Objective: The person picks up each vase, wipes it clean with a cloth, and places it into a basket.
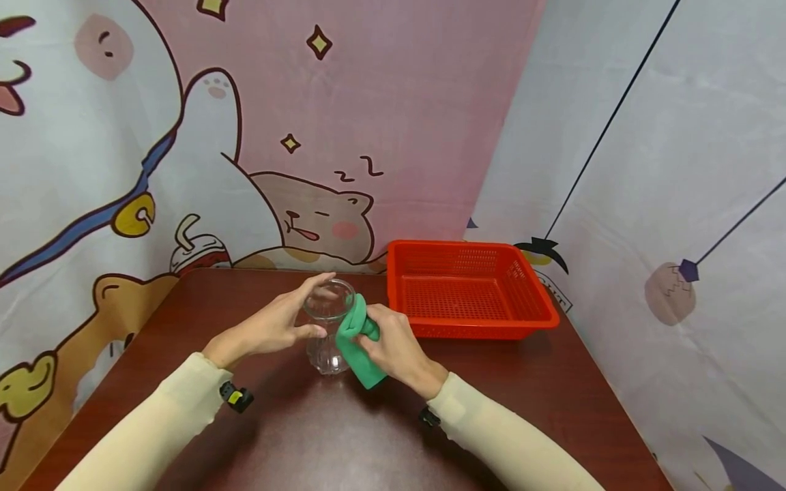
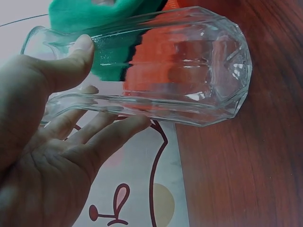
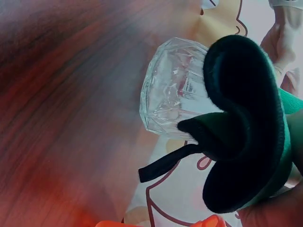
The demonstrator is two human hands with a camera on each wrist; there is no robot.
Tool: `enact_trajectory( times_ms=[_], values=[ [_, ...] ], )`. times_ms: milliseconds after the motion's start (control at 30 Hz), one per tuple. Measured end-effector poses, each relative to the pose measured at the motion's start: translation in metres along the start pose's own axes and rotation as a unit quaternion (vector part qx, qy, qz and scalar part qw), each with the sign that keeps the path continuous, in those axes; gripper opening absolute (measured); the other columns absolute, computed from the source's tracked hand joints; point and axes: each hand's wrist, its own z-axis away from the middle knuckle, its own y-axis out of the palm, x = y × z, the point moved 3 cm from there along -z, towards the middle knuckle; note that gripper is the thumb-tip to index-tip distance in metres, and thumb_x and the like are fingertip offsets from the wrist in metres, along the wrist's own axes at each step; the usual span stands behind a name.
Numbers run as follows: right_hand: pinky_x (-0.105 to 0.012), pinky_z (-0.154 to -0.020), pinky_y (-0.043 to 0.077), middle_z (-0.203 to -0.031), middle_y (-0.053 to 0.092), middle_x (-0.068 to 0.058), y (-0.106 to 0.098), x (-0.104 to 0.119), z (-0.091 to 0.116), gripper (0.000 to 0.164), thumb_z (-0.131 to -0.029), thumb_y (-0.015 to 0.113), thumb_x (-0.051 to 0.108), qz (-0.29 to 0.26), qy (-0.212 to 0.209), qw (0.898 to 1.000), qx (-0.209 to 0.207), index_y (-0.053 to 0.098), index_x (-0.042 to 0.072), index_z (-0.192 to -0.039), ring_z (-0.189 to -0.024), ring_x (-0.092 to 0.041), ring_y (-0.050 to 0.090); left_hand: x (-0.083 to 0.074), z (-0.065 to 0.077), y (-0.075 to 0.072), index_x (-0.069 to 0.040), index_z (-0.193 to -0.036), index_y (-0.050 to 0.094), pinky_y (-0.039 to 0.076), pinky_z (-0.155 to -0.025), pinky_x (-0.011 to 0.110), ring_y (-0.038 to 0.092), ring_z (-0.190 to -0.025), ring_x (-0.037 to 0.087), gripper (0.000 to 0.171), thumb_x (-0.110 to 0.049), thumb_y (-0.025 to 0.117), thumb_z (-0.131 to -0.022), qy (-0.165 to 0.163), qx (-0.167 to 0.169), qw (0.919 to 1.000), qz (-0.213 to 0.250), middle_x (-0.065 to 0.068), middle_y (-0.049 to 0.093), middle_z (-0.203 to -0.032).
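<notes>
A clear, ribbed glass vase [image 1: 329, 354] with a flared mouth stands upright over the table. My left hand [image 1: 275, 326] holds it near the neck, thumb on the near side and fingers round the back, as the left wrist view shows along the vase [image 2: 203, 71]. In my right hand [image 1: 398, 344] a bunched green cloth [image 1: 362, 361] is pinched, one part at the vase's rim and the rest hanging down beside the glass. Seen from the right wrist, the folded cloth [image 3: 258, 123] looks dark and covers the vase's upper part.
A red plastic basket [image 1: 473, 327] with perforated sides sits at the back right of the brown table [image 1: 295, 436], to the right of the vase. Cartoon-printed curtains [image 1: 417, 136] hang behind and on both sides.
</notes>
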Motion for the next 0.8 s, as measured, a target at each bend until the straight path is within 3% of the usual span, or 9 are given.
enact_trajectory(
  times_ms=[100,267,500,800],
  values=[
    [-0.03,-0.087,0.063,-0.113,0.076,-0.002,0.002,-0.001,0.0,0.025,-0.094,0.083,0.015,0.012,-0.006,1.0,0.026,0.077,0.013,-0.118,-0.1,-0.013,0.072,0.001,0.0,-0.001,-0.035,-0.171,0.013,0.058,-0.096,0.043,0.059,-0.141,0.026,0.108,-0.016,0.084,-0.093,-0.005,0.004,1.0,0.003,0.003,0.059,-0.154],
    [-0.03,-0.088,0.063,-0.119,0.076,-0.007,0.003,-0.002,0.001,0.022,-0.094,0.082,0.015,0.042,-0.016,0.997,0.058,0.079,0.011,-0.116,-0.105,-0.016,0.073,0.002,0.0,0.0,-0.036,-0.171,0.011,0.056,-0.103,0.054,0.06,-0.14,0.028,0.106,-0.016,0.082,-0.095,-0.006,0.007,0.9998,0.018,0.005,0.058,-0.156],
    [-0.033,-0.087,0.063,-0.121,0.072,-0.011,0.009,-0.007,0.008,0.022,-0.095,0.083,0.019,0.097,0.009,0.989,0.11,0.078,0.006,-0.112,-0.102,-0.02,0.073,0.001,0.0,0.0,-0.038,-0.171,0.011,0.057,-0.101,0.057,0.059,-0.142,0.028,0.107,-0.015,0.083,-0.094,-0.011,0.011,0.9994,0.031,0.004,0.058,-0.156],
    [-0.022,-0.066,0.055,-0.1,0.068,-0.007,0.021,-0.014,0.015,0.012,-0.093,0.083,0.014,0.151,0.009,0.979,0.139,0.073,0.009,-0.096,-0.078,-0.013,0.065,0.002,-0.001,0.001,-0.038,-0.171,0.011,0.053,-0.108,0.058,0.06,-0.141,0.027,0.107,-0.017,0.083,-0.095,-0.02,0.01,0.9993,0.031,0.004,0.058,-0.156]
  ],
)
